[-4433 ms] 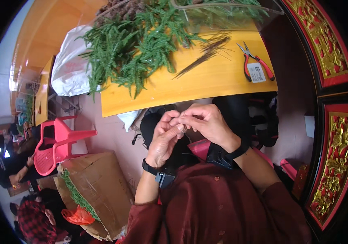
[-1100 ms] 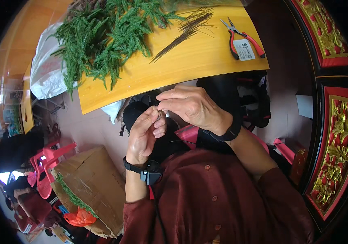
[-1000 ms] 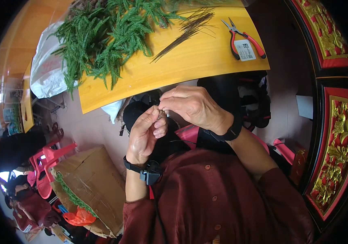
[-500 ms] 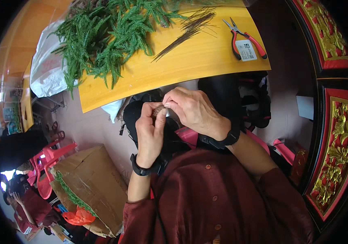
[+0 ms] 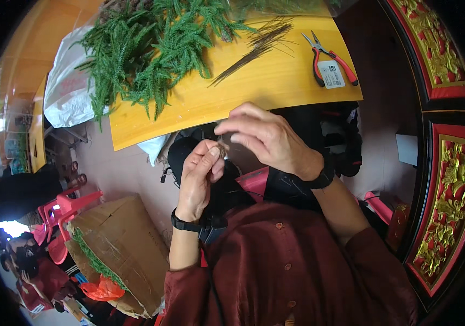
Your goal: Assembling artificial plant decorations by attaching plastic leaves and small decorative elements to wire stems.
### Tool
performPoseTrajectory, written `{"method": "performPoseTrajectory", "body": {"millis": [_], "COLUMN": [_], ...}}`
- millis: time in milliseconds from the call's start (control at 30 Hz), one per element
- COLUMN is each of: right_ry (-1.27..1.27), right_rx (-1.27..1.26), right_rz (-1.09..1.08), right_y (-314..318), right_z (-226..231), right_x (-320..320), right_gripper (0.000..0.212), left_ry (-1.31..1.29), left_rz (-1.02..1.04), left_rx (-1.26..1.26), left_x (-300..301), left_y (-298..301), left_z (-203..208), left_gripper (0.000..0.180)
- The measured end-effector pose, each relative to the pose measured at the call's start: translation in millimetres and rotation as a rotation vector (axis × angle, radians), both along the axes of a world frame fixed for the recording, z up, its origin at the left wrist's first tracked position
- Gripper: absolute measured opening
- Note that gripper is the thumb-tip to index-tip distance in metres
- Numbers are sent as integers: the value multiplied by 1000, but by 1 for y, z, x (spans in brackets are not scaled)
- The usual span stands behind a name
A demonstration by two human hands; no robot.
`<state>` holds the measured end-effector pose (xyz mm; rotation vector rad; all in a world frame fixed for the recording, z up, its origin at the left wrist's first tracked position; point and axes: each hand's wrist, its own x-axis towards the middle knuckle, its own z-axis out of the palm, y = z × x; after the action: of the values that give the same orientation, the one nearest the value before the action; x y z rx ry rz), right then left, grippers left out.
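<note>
My left hand (image 5: 197,173) is closed on a small brown pine cone (image 5: 223,151), pinched between thumb and fingers in front of my lap. Most of the cone is hidden by those fingers. Just above it and to the right, my right hand (image 5: 270,138) has its fingers apart and slightly blurred, with nothing visible in them. On the yellow table beyond lie green artificial pine sprigs (image 5: 145,60) in a heap. A loose bundle of thin dark brown wires (image 5: 254,51) is beside them, and red-handled needle-nose pliers (image 5: 331,58) rest farther right.
The table's near edge (image 5: 227,117) runs just past my hands. A white plastic bag (image 5: 69,92) hangs at its left. An open cardboard box (image 5: 129,244) with greenery stands at the lower left, near pink chairs (image 5: 61,217) and other people. A carved red-and-gold panel (image 5: 450,201) is at the right.
My right hand has come off the pine cone, lifting up and spreading its fingers. My left hand keeps hold of the cone, and its fingers have shifted slightly.
</note>
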<state>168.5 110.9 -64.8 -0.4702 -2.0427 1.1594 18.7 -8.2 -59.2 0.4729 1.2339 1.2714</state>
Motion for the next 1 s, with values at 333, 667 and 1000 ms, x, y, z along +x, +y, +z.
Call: {"method": "performPoseTrajectory", "body": {"millis": [333,667,1000], "right_ry": [7,36,-40], "right_rx": [180,196,158], "right_rz": [151,172,-22], "right_y": [-3,-25,-22], "right_z": [42,78,64], "right_x": [-12,-23,-18], "right_gripper": [20,15,9], "left_ry": [-414,-558,729], "left_rz": [-217,-214,-36], "left_rx": [-114,-113,122], "left_x": [-31,-40,0], "left_y": [-13,-34,-21], "left_z": [40,74,68], "left_gripper": [32,25,16]}}
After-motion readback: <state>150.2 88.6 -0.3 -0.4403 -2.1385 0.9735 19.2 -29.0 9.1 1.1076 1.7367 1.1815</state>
